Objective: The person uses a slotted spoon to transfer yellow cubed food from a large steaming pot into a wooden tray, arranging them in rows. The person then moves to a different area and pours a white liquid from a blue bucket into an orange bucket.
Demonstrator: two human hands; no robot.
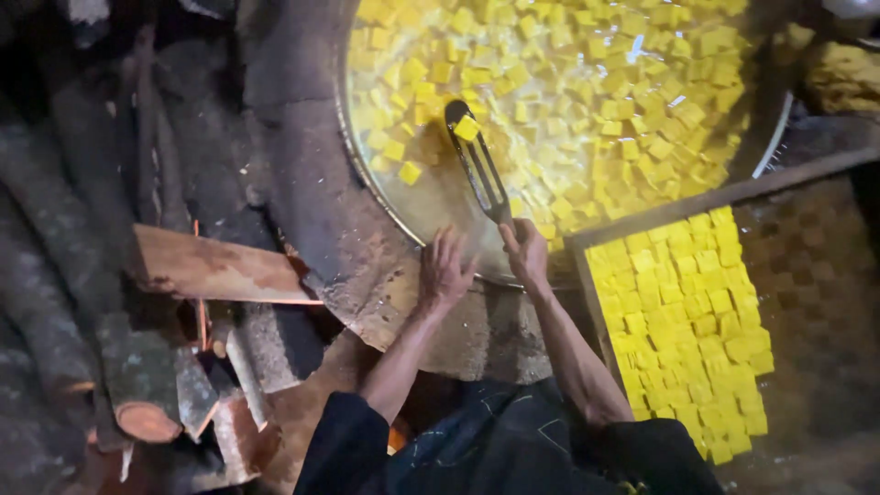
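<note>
A wide metal pan (367,174) holds hot liquid with many yellow cubes (587,82) floating in it. My right hand (526,254) grips the handle of a dark slotted spatula (477,160), whose blade lifts one yellow cube (467,127) above the pan. My left hand (445,270) rests with spread fingers on the stove's rim just beside the pan, holding nothing.
A wooden tray (596,302) at the right carries rows of yellow cubes (687,321) on a woven mat. The pan sits in a rough clay stove (321,220). Logs and split firewood (137,385) and a flat board (215,268) lie at the left.
</note>
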